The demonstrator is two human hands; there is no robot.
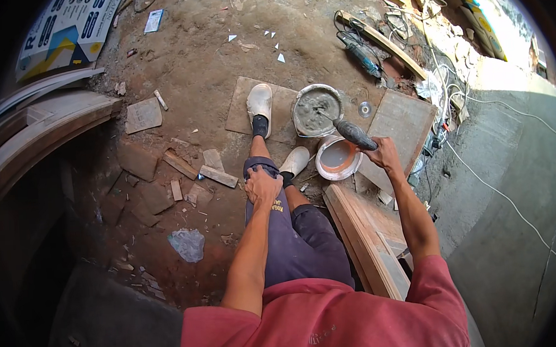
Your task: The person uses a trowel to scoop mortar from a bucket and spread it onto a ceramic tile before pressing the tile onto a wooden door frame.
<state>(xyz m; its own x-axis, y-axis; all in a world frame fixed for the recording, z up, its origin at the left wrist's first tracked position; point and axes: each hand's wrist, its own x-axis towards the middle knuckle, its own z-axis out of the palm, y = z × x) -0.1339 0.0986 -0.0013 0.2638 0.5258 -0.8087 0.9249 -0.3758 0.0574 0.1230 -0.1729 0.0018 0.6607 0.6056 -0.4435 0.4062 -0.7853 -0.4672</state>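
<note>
Beside the right leg, a stack of wooden planks (363, 241) lies nearest to the body. The left hand (263, 187) rests on the left knee of the dark trousers (278, 242); its fingers are a little spread and curve over the cloth, holding no object. The right arm reaches forward, the elbow slightly bent, and the right hand (385, 153) is closed around the near end of a tool (354, 135). This tool is dark grey, long and rounded, thick in its body and narrower toward the far end. It slants above the white bucket (358, 171), which has an orange inner wall and pale, cloudy liquid. The thin end points to the mortar bucket (298, 120), at its near right rim; I cannot tell if it touches. Inside, the mortar (317, 103) is grey, wet and lumpy. Farther away, a teal power tool (360, 55) lies on the ground.
</note>
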